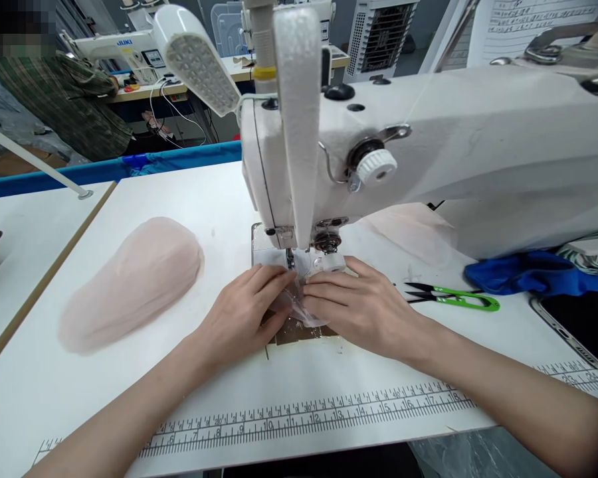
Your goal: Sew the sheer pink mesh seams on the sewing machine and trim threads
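Palm-down, left hand (246,309) and right hand (366,309) flank sheer fabric (298,307).

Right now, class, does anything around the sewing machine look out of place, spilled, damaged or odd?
Two small things: the green snips lie with blades apart near the right hand, which looks careless; and pale specks, possibly lint, dot the brown patch by the sheer fabric. Nothing looks plainly damaged.

A sewing workshop, plainly: up front, a white sewing machine (428,133) is mounted on a surface (229,385) printed with a ruler scale (299,421); green-handled snips (461,303) are laid nearby; beyond, a second machine (112,53) marked JUKI is seen, a plaid-shirted person (64,106) positioned beside it.
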`<state>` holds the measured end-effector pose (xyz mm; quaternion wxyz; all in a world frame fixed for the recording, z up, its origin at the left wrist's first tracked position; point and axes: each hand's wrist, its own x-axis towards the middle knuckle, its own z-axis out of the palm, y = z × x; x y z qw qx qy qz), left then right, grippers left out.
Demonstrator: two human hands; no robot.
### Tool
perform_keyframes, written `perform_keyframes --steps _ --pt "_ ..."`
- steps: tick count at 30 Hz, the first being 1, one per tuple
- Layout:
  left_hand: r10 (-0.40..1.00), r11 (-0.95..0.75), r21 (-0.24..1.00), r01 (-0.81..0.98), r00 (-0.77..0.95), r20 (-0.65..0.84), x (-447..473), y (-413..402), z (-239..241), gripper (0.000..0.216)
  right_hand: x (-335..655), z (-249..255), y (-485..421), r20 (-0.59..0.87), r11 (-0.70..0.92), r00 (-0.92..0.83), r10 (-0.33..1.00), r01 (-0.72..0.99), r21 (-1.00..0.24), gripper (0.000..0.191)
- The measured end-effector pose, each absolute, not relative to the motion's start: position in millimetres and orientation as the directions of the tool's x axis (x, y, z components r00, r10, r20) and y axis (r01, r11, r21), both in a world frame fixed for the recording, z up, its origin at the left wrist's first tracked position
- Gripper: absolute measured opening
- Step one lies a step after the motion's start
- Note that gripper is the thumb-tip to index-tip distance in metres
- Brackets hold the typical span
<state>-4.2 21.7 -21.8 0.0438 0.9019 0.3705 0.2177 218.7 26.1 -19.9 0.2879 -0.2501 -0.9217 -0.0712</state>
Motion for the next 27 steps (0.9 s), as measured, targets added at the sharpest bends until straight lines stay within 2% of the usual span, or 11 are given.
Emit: perform_keyframes --steps 4,6,9,15,20,23,27 --pt "0.736 -0.677 0.267 0.686 0.636 0.233 -5 34 -16 0.048 216 -16 31 0.652 0.831 -0.567 0.504 0.523 -0.187 0.016" --pt "0.741 -0.668 0.284 0.688 0.649 0.171 -4 39 -10 0.05 213 -16 35 0.692 0.785 -0.464 0.553 0.569 -0.246 0.02" --pt "0.771 -0.635 0.275 0.722 0.614 0.168 3 44 -5 0.034 208 -18 39 0.682 0.706 -0.375 0.627 0.645 -0.294 0.031" --pt "0.827 -0.511 0.142 0.848 0.441 0.348 18 46 -19 0.02 204 -21 40 0.666 0.669 -0.352 0.657 0.68 -0.301 0.034" --pt "0.842 -0.503 0.195 0.842 0.428 0.328 17 48 -20 0.017 204 -23 42 0.689 0.658 -0.342 0.639 0.706 -0.261 0.039" --pt "0.836 -0.515 0.17 0.84 0.448 0.317 19 46 -17 0.015 203 -23 42 0.707 0.66 -0.334 0.623 0.71 -0.245 0.04" --pt "0.805 -0.528 0.113 0.842 0.454 0.382 18 46 -16 0.019 204 -22 41 0.713 0.665 -0.329 0.62 0.702 -0.254 0.038"
